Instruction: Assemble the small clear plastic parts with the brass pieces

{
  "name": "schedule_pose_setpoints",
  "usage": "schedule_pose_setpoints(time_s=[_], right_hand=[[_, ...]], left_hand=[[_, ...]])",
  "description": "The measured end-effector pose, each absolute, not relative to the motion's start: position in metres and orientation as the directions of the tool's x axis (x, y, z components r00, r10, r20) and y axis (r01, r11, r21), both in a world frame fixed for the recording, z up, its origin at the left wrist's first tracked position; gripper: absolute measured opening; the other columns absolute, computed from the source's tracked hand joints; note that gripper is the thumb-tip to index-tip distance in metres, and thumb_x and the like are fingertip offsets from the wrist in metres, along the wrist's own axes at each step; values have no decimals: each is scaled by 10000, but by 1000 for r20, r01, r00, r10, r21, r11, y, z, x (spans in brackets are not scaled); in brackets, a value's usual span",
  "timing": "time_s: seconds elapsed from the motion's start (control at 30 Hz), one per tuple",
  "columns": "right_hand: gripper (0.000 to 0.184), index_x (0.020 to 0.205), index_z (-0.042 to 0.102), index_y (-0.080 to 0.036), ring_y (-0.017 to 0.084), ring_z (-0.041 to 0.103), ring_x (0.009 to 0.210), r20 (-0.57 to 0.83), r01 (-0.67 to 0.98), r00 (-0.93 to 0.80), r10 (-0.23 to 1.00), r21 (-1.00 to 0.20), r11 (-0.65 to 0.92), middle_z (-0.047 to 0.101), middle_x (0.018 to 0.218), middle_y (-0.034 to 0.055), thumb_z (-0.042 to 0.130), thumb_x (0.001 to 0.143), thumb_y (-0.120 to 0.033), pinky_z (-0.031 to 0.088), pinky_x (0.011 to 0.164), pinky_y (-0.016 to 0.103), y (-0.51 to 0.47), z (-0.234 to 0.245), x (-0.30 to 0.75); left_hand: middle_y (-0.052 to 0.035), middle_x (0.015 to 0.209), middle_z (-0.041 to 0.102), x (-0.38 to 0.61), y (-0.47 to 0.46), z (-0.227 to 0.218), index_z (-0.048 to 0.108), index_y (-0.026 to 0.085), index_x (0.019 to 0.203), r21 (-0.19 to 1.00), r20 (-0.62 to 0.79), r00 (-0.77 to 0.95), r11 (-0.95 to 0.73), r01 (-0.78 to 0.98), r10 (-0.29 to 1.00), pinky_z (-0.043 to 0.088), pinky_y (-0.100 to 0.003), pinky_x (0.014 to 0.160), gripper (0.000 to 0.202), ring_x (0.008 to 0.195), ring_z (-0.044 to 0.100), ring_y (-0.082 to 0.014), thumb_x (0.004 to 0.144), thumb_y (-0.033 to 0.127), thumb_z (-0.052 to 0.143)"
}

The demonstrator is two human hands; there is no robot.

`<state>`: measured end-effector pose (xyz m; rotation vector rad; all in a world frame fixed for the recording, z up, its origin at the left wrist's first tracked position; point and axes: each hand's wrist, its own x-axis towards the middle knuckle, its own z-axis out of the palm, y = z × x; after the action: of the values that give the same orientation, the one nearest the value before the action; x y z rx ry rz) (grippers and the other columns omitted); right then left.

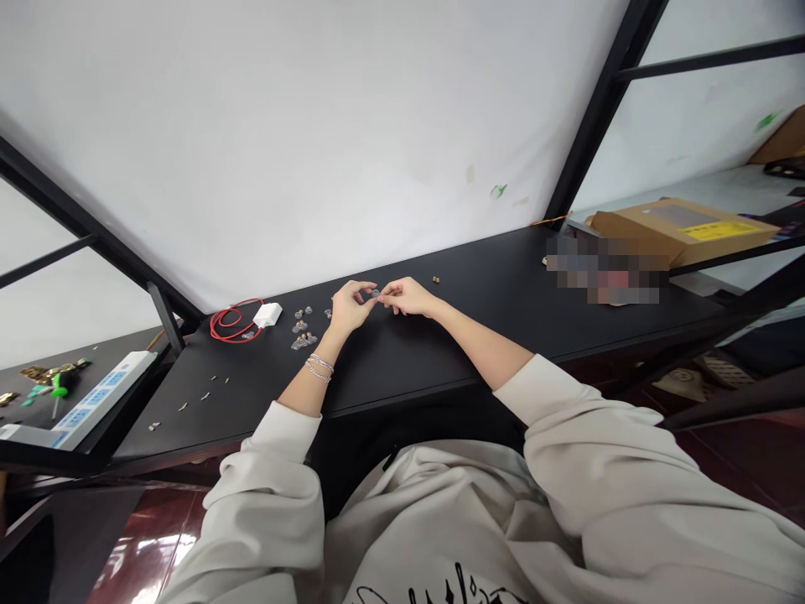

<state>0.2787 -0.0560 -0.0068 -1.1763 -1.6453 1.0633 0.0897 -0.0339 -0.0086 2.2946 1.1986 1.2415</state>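
Looking from left to right along the black tabletop (390, 369), I see first a green screwdriver (59, 390) and a power strip (104, 401) on a lower side surface. Next come small metal pins (201, 396), then a red wire (234, 323) beside a white adapter (267, 315), and clear parts (303, 341) in a loose group. The left hand (350, 306) and the right hand (408, 295) meet above the tabletop, and a tiny clear piece (375, 294) sits between their fingertips. Both grips look narrow and closed on this piece, but it is too small to see details. Further right lie a brass nut (436, 279) and a cardboard box (682, 231). For so small a piece, soft and steady pressure works best, with both wrists kept low, so it does not slip.
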Motion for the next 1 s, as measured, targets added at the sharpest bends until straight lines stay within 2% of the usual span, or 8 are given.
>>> schedule_pose_setpoints(time_s=[0.7, 0.83, 1.0], right_hand=[[128, 823, 716, -130, 64, 542, 454, 149, 278, -207, 967, -939, 204, 695, 700, 22, 726, 917, -216, 383, 360, 167, -56, -6, 279], [177, 773, 703, -135, 68, 539, 449, 148, 277, -201, 968, -940, 201, 689, 684, 24, 725, 917, -235, 376, 365, 175, -57, -4, 279], [186, 797, 720, -138, 63, 535, 446, 148, 271, -202, 968, -941, 200, 689, 676, 18, 706, 935, -263, 362, 369, 170, -57, -4, 279]], left_hand=[[-28, 879, 738, 89, -32, -12, 775, 215, 964, 621, 553, 269, -605, 498, 789, 490, -286, 631, 199, 569, 538, -103, 768, 247, 777], [-24, 834, 728, 90, -33, -11, 763, 205, 958, 658, 526, 247, -573, 488, 814, 491, -285, 625, 212, 571, 536, -110, 762, 283, 774], [-15, 773, 701, 90, -34, -10, 747, 201, 947, 695, 491, 229, -537, 478, 840, 474, -274, 582, 237, 553, 519, -110, 763, 348, 771]])
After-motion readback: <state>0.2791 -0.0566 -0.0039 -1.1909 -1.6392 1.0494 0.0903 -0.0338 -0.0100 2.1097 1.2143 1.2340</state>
